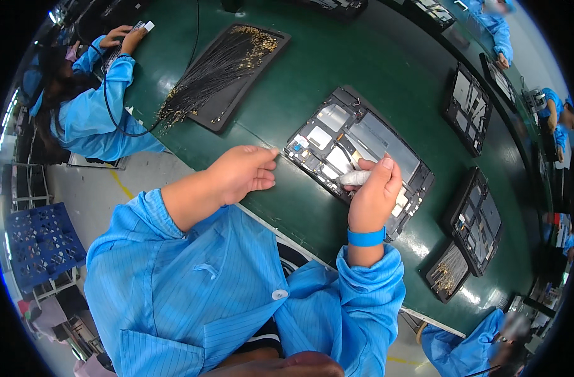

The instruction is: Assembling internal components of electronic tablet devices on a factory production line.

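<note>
An opened tablet-like device (334, 119) with exposed circuit boards and grey battery panels lies in front of me on the green table. My right hand (376, 188) is over its lower middle, pinching a slim metal tool (362, 151) that looks like tweezers. White wrapping (355, 178) covers one finger of that hand, and a blue band (366, 237) circles the wrist. Beside the device's left corner is my left hand (246, 171), its thumb and forefinger pressed together and the other fingers curled. Whatever lies between those fingertips is too small to make out.
A black tray (221, 113) of thin black cables with gold-coloured ends lies at the far left. More opened devices (468, 107) stand on the right, near a smaller tray of cables (449, 271). A co-worker in blue (92, 122) sits at the left. The table's near edge (312, 254) runs before me.
</note>
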Tool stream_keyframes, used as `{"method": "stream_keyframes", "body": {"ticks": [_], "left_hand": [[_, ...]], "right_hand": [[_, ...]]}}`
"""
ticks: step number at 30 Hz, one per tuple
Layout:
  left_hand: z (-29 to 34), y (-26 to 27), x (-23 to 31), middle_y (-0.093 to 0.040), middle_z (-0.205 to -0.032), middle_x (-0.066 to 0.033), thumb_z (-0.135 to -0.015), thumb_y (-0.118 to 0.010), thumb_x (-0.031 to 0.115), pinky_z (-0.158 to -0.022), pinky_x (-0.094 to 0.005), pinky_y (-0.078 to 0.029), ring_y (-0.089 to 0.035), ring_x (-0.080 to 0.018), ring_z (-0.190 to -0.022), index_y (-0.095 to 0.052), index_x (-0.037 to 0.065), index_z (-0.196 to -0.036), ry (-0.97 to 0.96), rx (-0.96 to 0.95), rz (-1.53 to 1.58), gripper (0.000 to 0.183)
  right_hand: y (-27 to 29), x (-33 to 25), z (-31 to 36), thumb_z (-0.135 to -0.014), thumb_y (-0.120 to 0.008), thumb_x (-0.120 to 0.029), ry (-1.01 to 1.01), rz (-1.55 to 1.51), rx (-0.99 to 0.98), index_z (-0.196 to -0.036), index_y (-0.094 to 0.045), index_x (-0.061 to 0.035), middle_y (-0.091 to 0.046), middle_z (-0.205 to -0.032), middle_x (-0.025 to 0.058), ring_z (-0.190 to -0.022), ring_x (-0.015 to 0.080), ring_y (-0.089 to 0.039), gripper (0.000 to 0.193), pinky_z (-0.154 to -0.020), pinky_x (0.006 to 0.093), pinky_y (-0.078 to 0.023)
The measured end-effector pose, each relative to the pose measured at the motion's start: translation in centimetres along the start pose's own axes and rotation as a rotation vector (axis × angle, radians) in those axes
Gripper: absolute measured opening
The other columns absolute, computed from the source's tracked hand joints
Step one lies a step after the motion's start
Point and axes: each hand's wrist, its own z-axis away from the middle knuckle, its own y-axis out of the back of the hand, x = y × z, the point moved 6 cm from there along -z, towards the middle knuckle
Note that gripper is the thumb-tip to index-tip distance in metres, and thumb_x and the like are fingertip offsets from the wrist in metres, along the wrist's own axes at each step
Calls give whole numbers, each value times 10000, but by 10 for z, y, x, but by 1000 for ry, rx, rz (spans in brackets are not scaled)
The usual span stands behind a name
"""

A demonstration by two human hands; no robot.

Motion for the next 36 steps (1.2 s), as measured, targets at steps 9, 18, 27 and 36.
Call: {"method": "stream_keyframes", "body": {"ticks": [9,18,27,36], "left_hand": [[-28,-4,21,-507,-741,-24,-773,-508,135,-525,-215,-427,-479,-98,-587,-482,42,-857,-197,87,-11,129],[18,-8,-13,-522,-744,-24,-754,-514,96,-517,-216,-429,-497,-91,-622,-496,-15,-991,-18,-201,-480,263],[-3,-21,-25,-522,-742,-28,-767,-509,100,-522,-218,-436,-500,-91,-624,-483,-34,-1030,68,-267,-446,297],[-5,-30,-21,-519,-770,-70,-758,-504,122,-510,-231,-460,-510,-115,-621,-463,-34,-1064,114,-235,-442,345]], "right_hand": [[0,5,2,-871,-362,-251,-12,-9,-24,-1052,-368,23,-530,-774,119,-534,137,-529,328,-473,233,-430],[1,3,1,-867,-370,-239,-30,-15,-14,-1061,-362,28,-519,-746,108,-521,139,-523,330,-476,239,-424],[-12,3,-6,-817,-456,-218,-278,81,-278,-1097,-407,11,-539,-735,105,-570,161,-541,366,-510,254,-422],[-50,5,-19,-757,-470,-309,75,941,-728,-895,-576,-34,-570,-861,177,-821,309,-541,325,-731,342,-423]]}}
